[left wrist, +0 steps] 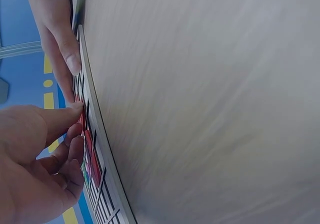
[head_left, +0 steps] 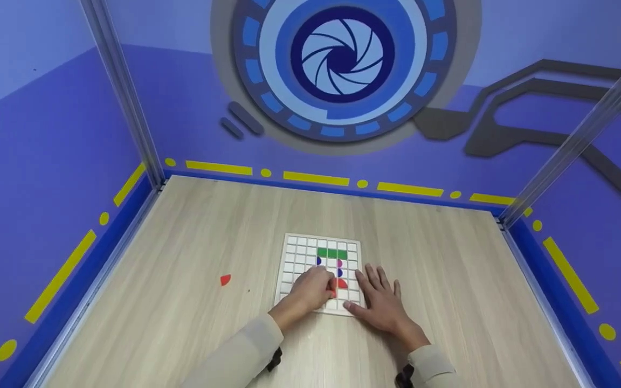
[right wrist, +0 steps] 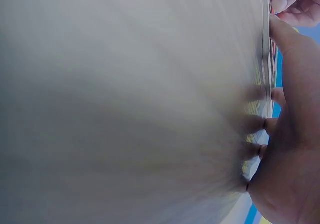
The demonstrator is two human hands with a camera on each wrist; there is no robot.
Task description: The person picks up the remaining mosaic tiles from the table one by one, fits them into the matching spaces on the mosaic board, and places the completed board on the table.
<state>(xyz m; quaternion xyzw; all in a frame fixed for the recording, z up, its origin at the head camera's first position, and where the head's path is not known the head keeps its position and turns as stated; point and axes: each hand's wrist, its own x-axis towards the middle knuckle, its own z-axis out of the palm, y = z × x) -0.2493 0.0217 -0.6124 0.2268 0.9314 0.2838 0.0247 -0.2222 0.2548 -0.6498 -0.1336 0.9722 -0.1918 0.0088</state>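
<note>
A white gridded board (head_left: 301, 249) lies flat on the table. On it show a green strip (head_left: 332, 253), small blue and pink half-round pieces (head_left: 340, 263), and a red rounded piece (head_left: 342, 283). My left hand (head_left: 306, 290) is over the board's lower middle, its thumb and fingertips pinching a red piece (head_left: 333, 294) low over the squares. That piece is partly hidden by the fingers. My right hand (head_left: 379, 302) spreads along the board's right edge, thumb on the lower right corner and other fingertips down at the edge and on the table.
A loose red piece (head_left: 225, 279) with one curved side lies on the wooden table (head_left: 208, 231), left of the board. Blue-purple panels (head_left: 192, 113) with metal corner posts (head_left: 127, 97) enclose the table's back and sides.
</note>
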